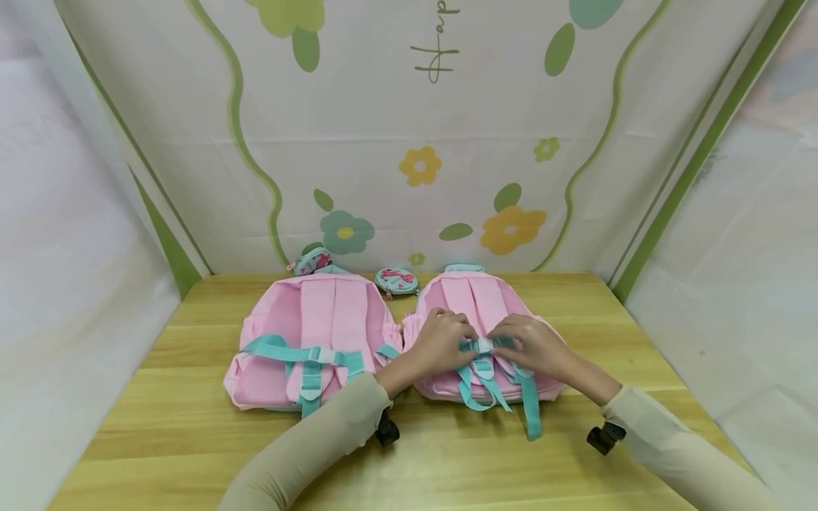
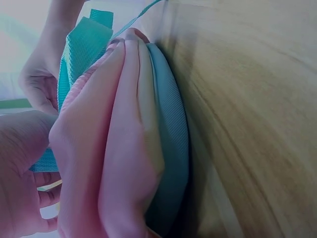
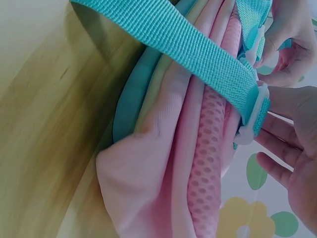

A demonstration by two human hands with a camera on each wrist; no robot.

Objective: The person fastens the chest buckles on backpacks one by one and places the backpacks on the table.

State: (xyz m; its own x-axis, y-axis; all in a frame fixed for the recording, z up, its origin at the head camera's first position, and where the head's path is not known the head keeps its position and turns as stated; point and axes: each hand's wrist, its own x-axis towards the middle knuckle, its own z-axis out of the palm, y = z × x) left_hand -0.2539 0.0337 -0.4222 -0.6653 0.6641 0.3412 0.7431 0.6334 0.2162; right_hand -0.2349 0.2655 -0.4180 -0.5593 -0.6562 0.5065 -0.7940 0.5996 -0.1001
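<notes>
A pink backpack [image 1: 441,389] with teal webbing straps lies on its front at the right of the table, its shoulder straps facing up. Across those straps runs a teal strap with a white buckle [image 1: 483,345] at its middle. My left hand [image 1: 441,342] pinches the buckle strap on the left side of the buckle. From the other side my right hand [image 1: 535,344] pinches it with thumb and fingers, close by the buckle. In the right wrist view a loose teal strap [image 3: 168,47] passes through a white adjuster [image 3: 255,114] by the right fingers.
A second pink backpack [image 1: 268,387] lies to the left, its teal strap [image 1: 281,350] across it and its buckle fastened. Small round patterned pouches sit behind, one [image 1: 397,281] between the bags and another [image 1: 313,261] at the left. A printed cloth wall [image 1: 383,106] rises behind the table.
</notes>
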